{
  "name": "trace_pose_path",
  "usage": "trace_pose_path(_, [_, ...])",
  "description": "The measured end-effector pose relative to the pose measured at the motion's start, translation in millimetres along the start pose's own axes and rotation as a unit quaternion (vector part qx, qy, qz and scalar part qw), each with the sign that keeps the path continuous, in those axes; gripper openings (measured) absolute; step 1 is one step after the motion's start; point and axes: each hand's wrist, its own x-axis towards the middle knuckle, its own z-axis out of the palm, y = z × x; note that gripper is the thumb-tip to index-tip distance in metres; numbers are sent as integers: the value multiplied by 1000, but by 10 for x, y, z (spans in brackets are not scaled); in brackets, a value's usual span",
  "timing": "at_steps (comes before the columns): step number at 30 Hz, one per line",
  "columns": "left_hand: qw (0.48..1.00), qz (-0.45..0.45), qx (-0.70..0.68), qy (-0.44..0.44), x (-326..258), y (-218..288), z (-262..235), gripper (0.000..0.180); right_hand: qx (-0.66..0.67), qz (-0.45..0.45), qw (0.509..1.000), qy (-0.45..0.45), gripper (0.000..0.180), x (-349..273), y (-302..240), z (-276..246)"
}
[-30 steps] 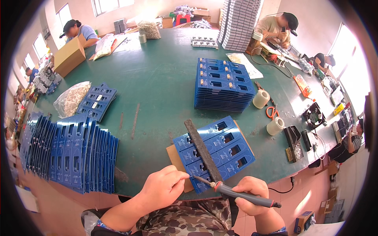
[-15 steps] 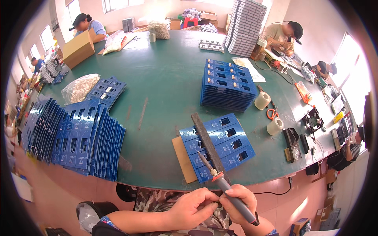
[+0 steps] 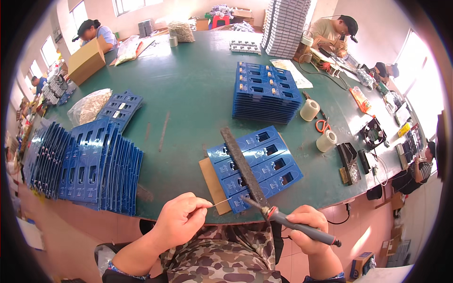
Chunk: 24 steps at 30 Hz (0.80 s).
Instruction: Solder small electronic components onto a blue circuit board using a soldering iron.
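Observation:
My left hand (image 3: 181, 219) pinches a thin solder wire (image 3: 220, 203), whose far end reaches the near edge of a blue circuit board panel (image 3: 288, 162). In my right hand (image 3: 309, 228) is a soldering iron (image 3: 281, 219) with a dark grey handle, its tip pointing left over the panel's near corner. Whether tip and wire touch is too small to tell. A long dark bar (image 3: 241, 165) lies across the panel, which has several rectangular cutouts. Under its left side a piece of brown cardboard (image 3: 212, 188) sticks out.
A tall stack of blue panels (image 3: 266, 106) stands behind. More panels (image 3: 99, 165) lean together at left, beside a bag of small pale parts (image 3: 92, 106). To the right are tape rolls (image 3: 326, 140), orange-handled scissors (image 3: 322, 126) and a small fan (image 3: 373, 132). Co-workers sit around the table.
My hands have moved apart. The left now extends the solder wire to the panel; the right has shifted right and tilted the iron flatter, its tip nearer the panel's front edge. The view shifted slightly.

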Motion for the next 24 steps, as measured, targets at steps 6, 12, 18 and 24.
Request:
trace_pose_path(6, [999,-30,-6,-25,46,-31,67,14,-15,11,1000,-1,26,48,56,54])
trace_pose_path(12, [999,-11,13,-40,50,-47,35,13,-15,12,1000,-16,25,119,28,72])
trace_pose_path(18, [998,-22,5,-50,67,-20,44,13,-15,1,1000,-18,25,133,36,78])
trace_pose_path(24, [998,-25,11,-57,70,-1,67,12,-19,1,1000,-23,25,112,23,71])
